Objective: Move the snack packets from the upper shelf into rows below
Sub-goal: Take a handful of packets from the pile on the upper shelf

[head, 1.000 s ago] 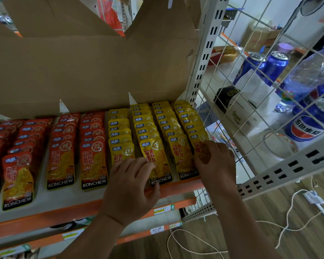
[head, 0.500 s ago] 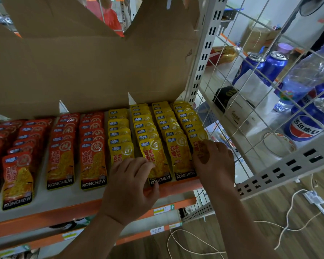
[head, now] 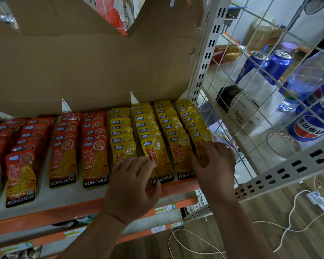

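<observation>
Yellow snack packets [head: 158, 157] lie in several overlapping rows on the right half of the shelf [head: 67, 204], red packets [head: 64, 161] in rows on the left half. My left hand [head: 133, 186] rests palm-down on the front packet of the leftmost yellow row, fingers spread over it. My right hand [head: 213, 165] pinches the front yellow packet [head: 202, 144] of the rightmost row at the shelf's right end. The lower parts of both packets are hidden under my hands.
A large open cardboard box [head: 94, 62] sits on the shelf above and overhangs the rows. A white wire grid panel [head: 269, 113] stands at the right, with blue cans [head: 281, 66] and a plastic bottle [head: 310, 75] behind it. White cord [head: 288, 221] lies on the wooden floor.
Both hands stay almost in place on the front yellow packets; the right hand has shifted slightly on the rightmost packet.
</observation>
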Demonstrator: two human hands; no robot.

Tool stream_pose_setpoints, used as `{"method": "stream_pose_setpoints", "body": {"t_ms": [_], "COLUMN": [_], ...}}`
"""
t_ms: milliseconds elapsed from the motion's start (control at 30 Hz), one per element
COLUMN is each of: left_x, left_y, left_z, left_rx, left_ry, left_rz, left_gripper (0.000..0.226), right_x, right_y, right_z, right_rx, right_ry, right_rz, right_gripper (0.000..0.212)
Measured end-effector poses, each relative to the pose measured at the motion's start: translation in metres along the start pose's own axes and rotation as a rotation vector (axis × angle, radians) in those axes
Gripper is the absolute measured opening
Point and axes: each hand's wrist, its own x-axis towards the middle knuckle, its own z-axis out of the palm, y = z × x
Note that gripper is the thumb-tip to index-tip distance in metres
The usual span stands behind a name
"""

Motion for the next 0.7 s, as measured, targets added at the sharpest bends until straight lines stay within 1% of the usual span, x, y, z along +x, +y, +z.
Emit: {"method": "stream_pose_setpoints", "body": {"t_ms": [100,233,400,533,600,700], "left_x": [0.000,0.002,0.005,0.002,0.001,0.000], "left_y": [0.000,0.001,0.002,0.002,0.001,0.002], "left_z": [0.001,0.000,-0.001,-0.007,-0.011,-0.024], "left_rx": [0.000,0.012,0.002,-0.103,-0.168,-0.240], "left_ry": [0.007,0.013,-0.002,-0.031,-0.045,-0.004], "left_rz": [-0.007,-0.013,-0.038,-0.027,-0.079,-0.161], "left_gripper": [0.040,0.039,0.042,0.046,0.047,0.048], "right_x": [-0.006,-0.009,-0.008,-0.013,-0.019,-0.024], "right_y": [-0.001,0.005,0.005,-0.006,-0.019,-0.043], "right_z": [0.006,0.011,0.012,0.010,0.007,-0.003], "right_rx": [-0.005,-0.050,-0.045,-0.003,0.033,0.093], "right_ry": [0.021,0.035,-0.010,-0.024,-0.036,-0.035], "right_rz": [-0.020,-0.056,-0.065,-0.075,-0.100,-0.192], "right_gripper": [0.033,0.032,0.033,0.033,0.036,0.037]}}
